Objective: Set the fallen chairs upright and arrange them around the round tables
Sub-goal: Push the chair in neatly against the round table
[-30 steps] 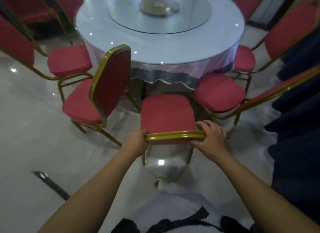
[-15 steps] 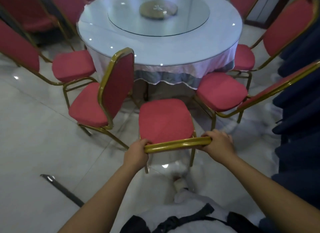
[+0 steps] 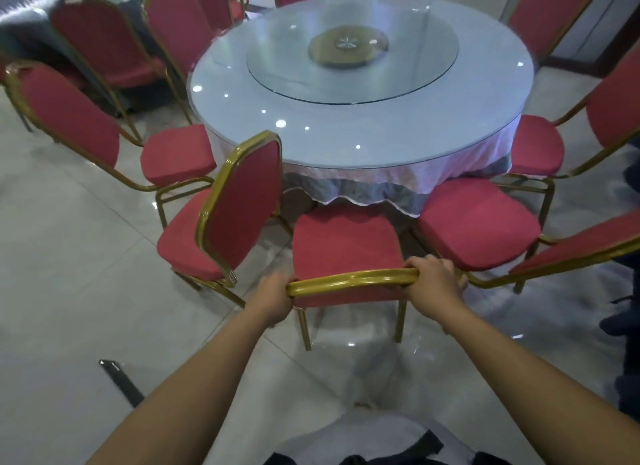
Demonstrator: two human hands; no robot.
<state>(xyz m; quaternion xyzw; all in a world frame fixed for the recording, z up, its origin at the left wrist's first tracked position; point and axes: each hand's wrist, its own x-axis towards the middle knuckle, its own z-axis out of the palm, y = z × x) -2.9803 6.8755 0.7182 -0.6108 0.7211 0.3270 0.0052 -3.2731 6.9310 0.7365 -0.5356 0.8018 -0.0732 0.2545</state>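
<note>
Shows the chair (image 3: 346, 250) upright at the near edge of the round surface (image 3: 242, 111), held by its gold top rail (image 3: 353, 280). Left hand (image 3: 275, 293) wrapped round the rail's left end, right hand (image 3: 433, 281) round its right end. Fingers (image 3: 415, 263) of the right curled over the top, those of the left mostly hidden behind the rail. Compared with a second earlier, stands slightly farther in, seat front now about level with the hem of the tablecloth (image 3: 346, 187); same grip kept at both ends. Judged from this, close to placed: fills the gap between the left neighbour (image 3: 242, 201), with back turned side-on to the surface, and the right neighbour (image 3: 478, 222), seat just beside. Probably leaves only a release, and perhaps a straightening of that skewed left neighbour. Rests with its visible legs on the tiled floor (image 3: 69, 291); no fallen chair in view. As to containers, no bowl, box or bin to be seen; on the surface, a glass turntable (image 3: 415, 83) with a gold hub (image 3: 348, 45) at its centre.
</note>
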